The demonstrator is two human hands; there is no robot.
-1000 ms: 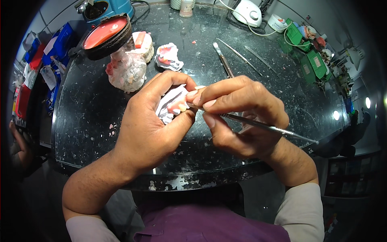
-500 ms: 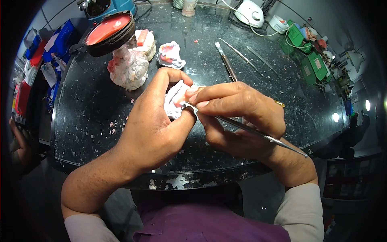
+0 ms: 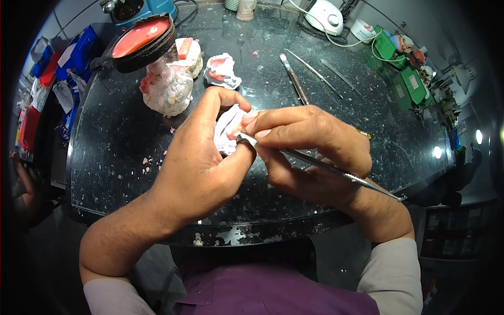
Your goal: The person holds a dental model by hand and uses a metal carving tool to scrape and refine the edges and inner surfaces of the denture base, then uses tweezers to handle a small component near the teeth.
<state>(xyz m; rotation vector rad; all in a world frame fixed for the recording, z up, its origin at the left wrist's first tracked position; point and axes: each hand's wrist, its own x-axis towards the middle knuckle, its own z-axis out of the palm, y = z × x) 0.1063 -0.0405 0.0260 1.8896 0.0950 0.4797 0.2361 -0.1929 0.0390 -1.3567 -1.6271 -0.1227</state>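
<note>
My left hand [image 3: 194, 173] is closed around a white, rough-edged cast [image 3: 226, 126] with pink material on it. My right hand [image 3: 320, 142] grips a slim steel hand tool [image 3: 336, 170] between thumb and fingers, its near end pointing into the cast, where the tip is hidden by my fingers. The tool's far end reaches down to the right. A second white-and-pink cast [image 3: 221, 71] lies above my hands. A yellow-ended item [image 3: 366, 135] shows behind my right hand; what it is I cannot tell.
On the black table [image 3: 110, 173] stand a pan of pink wax [image 3: 137, 42] on a plaster-crusted stand [image 3: 165, 89], a plaster block [image 3: 191, 58], steel tools [image 3: 294, 79], a white device [image 3: 323, 18] and green bins [image 3: 404, 89]. Blue bins [image 3: 81, 50] and another person's arm [image 3: 23, 184] are at left.
Compared with a second ago, both hands and the cast are slightly higher in view, and the steel tool's far end is lower and further left. Little differs from half a second ago.
</note>
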